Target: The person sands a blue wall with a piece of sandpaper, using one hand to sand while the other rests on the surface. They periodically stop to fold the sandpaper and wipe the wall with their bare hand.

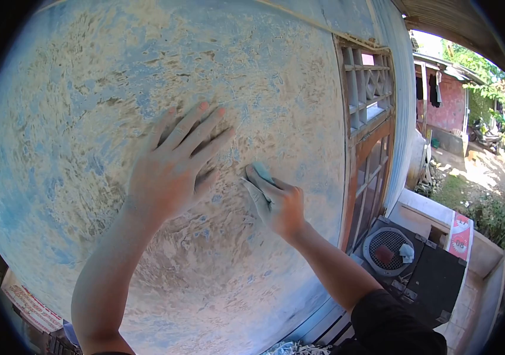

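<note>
In front of me is a wall (205,266) with worn, patchy blue and cream paint, flaking in many spots. My left hand (172,163) lies flat against it, fingers stretched out and apart, holding nothing. To its right and slightly lower, my right hand (279,204) is closed at the wall. Pinched in its fingers is a small flat pale blue-green piece (262,172), mostly covered; its exact kind does not show. Pale dust coats the fingers of this hand.
Right of the wall is a wooden-framed window (368,177) with a lattice vent (370,83) above. Below stands a black speaker box (430,278) with a crumpled white cloth (407,253) on it. A printed carton (33,307) sits at lower left. Flakes (311,349) lie along the wall's foot.
</note>
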Demonstrator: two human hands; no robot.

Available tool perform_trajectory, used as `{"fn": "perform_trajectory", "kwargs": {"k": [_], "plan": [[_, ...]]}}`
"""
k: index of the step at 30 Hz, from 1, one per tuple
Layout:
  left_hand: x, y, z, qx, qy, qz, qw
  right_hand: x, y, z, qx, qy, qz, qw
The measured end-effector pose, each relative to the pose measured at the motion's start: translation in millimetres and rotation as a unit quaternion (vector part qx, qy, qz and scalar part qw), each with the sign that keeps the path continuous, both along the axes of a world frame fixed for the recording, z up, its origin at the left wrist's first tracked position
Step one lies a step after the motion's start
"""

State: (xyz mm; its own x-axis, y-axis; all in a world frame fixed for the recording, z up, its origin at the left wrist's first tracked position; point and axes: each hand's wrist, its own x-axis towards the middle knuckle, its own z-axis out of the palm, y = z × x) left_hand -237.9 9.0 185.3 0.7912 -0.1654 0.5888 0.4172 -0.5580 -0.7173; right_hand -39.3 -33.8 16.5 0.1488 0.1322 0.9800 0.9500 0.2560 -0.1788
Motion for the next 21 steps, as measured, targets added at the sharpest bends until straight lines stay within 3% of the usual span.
{"fn": "perform_trajectory", "kwargs": {"k": [2,4,8,12,16,21], "plan": [[1,1,6,-0.006,0.034,-0.016,0.999,-11,9,7,0.046,0.041,0.021,0.998],[9,4,12,0.009,0.029,-0.033,0.999,-42,9,6,0.047,0.181,0.051,0.981],[19,8,11,0.029,0.012,-0.060,0.998,-53,11,-14,0.068,0.167,0.036,0.983],[22,13,10,0.037,0.002,-0.086,0.996,-39,6,14,0.037,0.160,0.021,0.986],[16,8,7,0.024,0.009,-0.060,0.998,-45,9,1,0.052,0.210,0.087,0.972],[16,4,5,0.018,0.021,-0.035,0.999,-43,2,-14,0.066,0.167,0.038,0.983]]}}
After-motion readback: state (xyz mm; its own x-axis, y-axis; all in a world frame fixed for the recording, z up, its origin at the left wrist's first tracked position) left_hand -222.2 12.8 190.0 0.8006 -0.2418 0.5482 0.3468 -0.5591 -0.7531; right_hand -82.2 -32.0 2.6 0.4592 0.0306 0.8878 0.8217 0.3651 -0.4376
